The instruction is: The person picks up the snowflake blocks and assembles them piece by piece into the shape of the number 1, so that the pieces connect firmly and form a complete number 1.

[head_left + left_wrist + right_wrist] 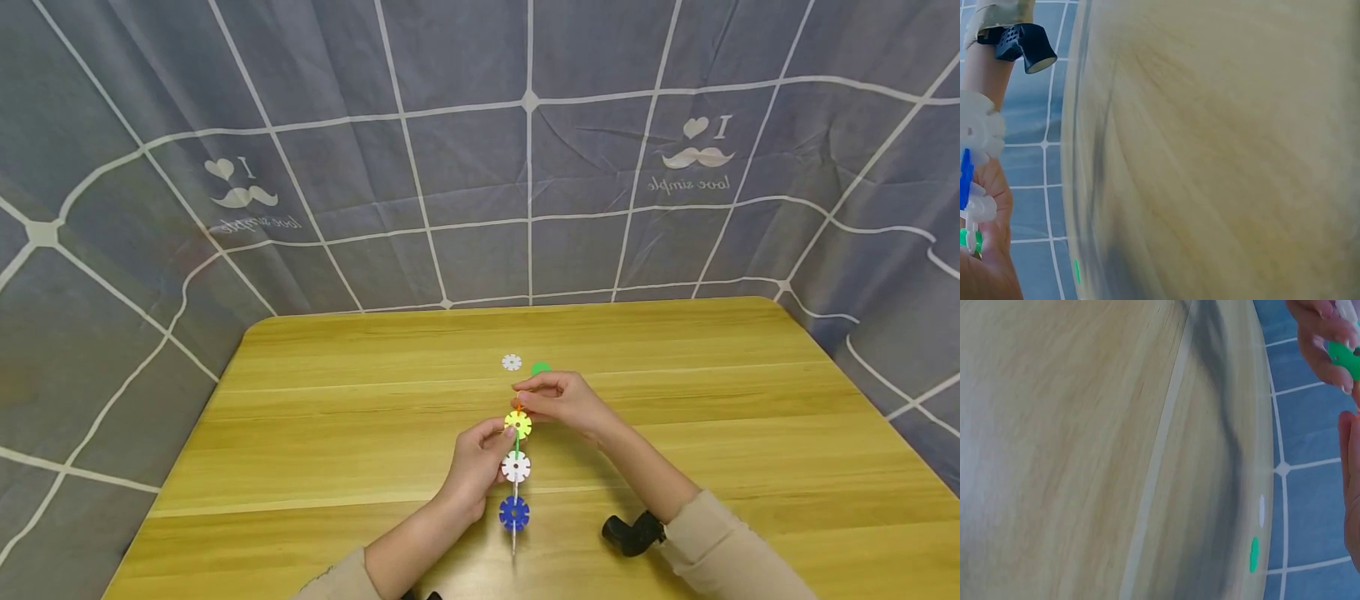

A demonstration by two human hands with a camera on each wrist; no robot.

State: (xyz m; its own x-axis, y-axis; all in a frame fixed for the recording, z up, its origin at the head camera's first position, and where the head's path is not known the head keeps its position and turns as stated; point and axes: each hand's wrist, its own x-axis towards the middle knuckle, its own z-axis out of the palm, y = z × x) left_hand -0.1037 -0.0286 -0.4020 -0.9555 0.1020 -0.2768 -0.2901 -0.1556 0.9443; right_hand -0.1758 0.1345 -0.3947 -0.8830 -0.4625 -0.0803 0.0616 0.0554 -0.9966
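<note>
A chain of notched plastic discs, joined slot to slot, runs toward me in the head view. My left hand (pixel 477 462) pinches it at the yellow disc (pixel 525 427), with the thumb on that disc's face. My right hand (pixel 566 404) holds the orange disc (pixel 518 409) at the far end, largely hidden by the fingers. Below the yellow one come an edge-on green disc (pixel 517 444), a white disc (pixel 522 469) and a blue disc (pixel 506 512), with pale edge-on discs between and at the near end. The left wrist view shows a white disc (pixel 982 119) close up.
Beyond the hands, a loose white disc (pixel 506 362) and a loose green disc (pixel 541 367) lie on the wooden table (pixel 337 433). A black wrist camera (pixel 630 535) sits by the right sleeve. Grey-blue curtain (pixel 465 167) surrounds the table's back and sides.
</note>
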